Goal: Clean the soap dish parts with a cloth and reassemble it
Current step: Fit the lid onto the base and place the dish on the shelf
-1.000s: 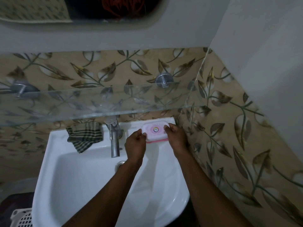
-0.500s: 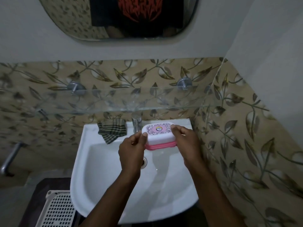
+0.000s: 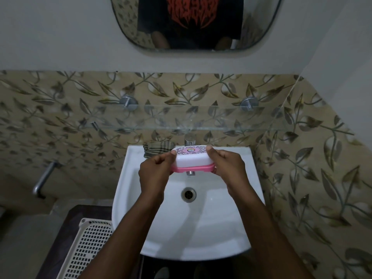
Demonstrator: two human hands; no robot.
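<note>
A soap dish (image 3: 192, 160) with a white patterned lid on a pink base is held closed above the white sink (image 3: 201, 228). My left hand (image 3: 156, 172) grips its left end, thumb on the lid. At the right end my right hand (image 3: 227, 168) grips it the same way. A dark checked cloth (image 3: 156, 151) lies on the sink's back rim, left of the tap (image 3: 190, 139), partly hidden behind the dish.
A glass shelf (image 3: 181, 119) juts out above the tap on two metal pegs. A mirror (image 3: 193, 23) hangs above. The tiled wall (image 3: 312, 158) stands close on the right. A white perforated basket (image 3: 88, 248) sits low left, by a metal pipe (image 3: 43, 178).
Both hands lifted the soap dish off the sink's back right rim and brought it toward the middle, over the basin. The camera view shifted up and left.
</note>
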